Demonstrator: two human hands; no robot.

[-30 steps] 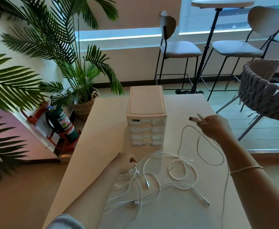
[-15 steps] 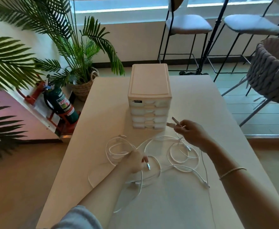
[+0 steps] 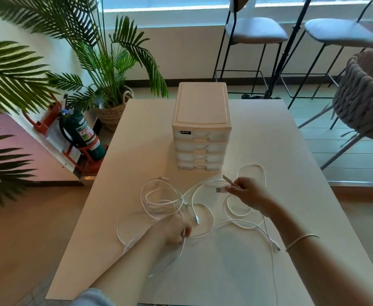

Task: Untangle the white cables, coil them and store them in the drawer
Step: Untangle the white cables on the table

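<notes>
White cables lie in tangled loops across the middle of the beige table. My left hand grips a bunch of cable strands at the near left of the tangle. My right hand pinches two cable ends, with their plugs sticking out to the left. A cream drawer unit with several shut drawers stands just behind the cables. One loose plug rests on the table under my right forearm.
A green fire extinguisher and potted palms stand left of the table. A woven chair and bar stools are at the right and back. Bare tabletop lies at the near edge.
My right hand came down and left with the cable ends, from up beside the drawers to just above the tangle. My left hand keeps its grip on the strands. The view tilted down.
</notes>
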